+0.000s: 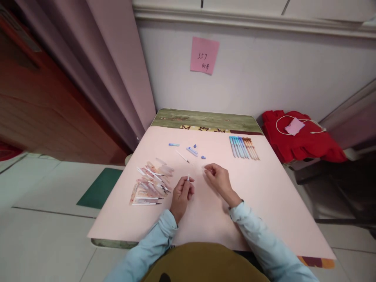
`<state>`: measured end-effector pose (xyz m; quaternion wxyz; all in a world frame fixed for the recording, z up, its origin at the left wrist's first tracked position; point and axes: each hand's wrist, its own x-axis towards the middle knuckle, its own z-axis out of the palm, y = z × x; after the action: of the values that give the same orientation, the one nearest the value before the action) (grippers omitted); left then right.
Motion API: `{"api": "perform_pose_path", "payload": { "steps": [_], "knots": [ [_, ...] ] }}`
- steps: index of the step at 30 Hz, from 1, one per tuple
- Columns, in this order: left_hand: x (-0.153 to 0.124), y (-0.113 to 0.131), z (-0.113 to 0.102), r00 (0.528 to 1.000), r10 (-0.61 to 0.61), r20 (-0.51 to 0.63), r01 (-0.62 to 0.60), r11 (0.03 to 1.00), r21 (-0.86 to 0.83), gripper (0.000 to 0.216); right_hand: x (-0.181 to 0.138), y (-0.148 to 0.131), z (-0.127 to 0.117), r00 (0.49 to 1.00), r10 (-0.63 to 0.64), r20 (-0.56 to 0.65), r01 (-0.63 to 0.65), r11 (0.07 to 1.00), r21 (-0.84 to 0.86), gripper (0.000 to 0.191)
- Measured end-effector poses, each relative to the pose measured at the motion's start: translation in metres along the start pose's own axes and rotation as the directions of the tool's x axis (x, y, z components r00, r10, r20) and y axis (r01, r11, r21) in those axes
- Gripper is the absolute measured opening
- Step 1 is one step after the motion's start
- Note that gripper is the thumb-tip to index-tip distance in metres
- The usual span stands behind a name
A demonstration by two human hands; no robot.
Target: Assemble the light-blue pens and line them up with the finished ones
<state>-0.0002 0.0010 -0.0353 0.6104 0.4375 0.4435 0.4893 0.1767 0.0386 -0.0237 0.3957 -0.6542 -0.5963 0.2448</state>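
My left hand (182, 191) pinches a small pale pen part (188, 177), whose tip pokes up above the thumb. To its right, my right hand (217, 176) hovers with thumb and fingers drawn together; whatever lies between them is too small to make out. Just beyond the hands lie a white pen refill (182, 156) with a dark tip, a blue pen piece (192, 150), a short blue barrel piece (174, 145) and two small blue knobs, one the nearer knob (203, 157) and one the farther knob (195, 146).
A pile of clear pinkish pen barrels and white refills (149, 184) spreads over the table's left side. Assembled blue pens (238, 148) and brown pens (253, 149) lie in a row at the back right. Pale paper (264, 211) covers the table; red cloth (302, 145) sits beyond its right edge.
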Motion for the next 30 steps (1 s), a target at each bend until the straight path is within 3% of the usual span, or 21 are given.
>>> {"api": "perform_pose_path", "payload": {
  "steps": [4, 9, 12, 16, 23, 30],
  "knots": [
    [0.002, 0.000, -0.001, 0.999, -0.019, -0.047, 0.015, 0.997, -0.078, 0.031, 0.017, 0.000, 0.030, 0.994, 0.098, -0.041, -0.090, 0.984, 0.151, 0.021],
    [0.020, 0.007, 0.015, 0.997, -0.032, -0.064, 0.010, 0.948, -0.318, 0.032, 0.017, 0.015, 0.046, 0.990, 0.032, -0.135, -0.013, 0.990, 0.139, 0.024],
    [0.038, 0.007, 0.033, 1.000, -0.023, -0.009, 0.017, 0.901, -0.434, 0.027, 0.015, 0.021, 0.047, 0.989, -0.013, -0.147, 0.026, 0.995, 0.093, 0.023],
    [0.049, 0.000, 0.045, 0.994, -0.003, 0.111, 0.055, 0.881, -0.470, 0.025, 0.013, 0.023, 0.049, 0.991, -0.049, -0.122, 0.053, 0.998, 0.037, 0.020],
    [0.048, -0.004, 0.025, 0.994, -0.006, 0.110, 0.058, 0.881, -0.469, 0.022, 0.014, 0.016, 0.052, 0.987, -0.081, -0.138, 0.075, 0.996, -0.048, 0.019],
    [0.065, 0.001, 0.016, 0.992, -0.082, 0.099, 0.122, 0.839, -0.530, 0.017, 0.014, 0.012, 0.049, 0.969, 0.060, -0.239, -0.020, 0.986, 0.167, 0.023]
  ]
}}
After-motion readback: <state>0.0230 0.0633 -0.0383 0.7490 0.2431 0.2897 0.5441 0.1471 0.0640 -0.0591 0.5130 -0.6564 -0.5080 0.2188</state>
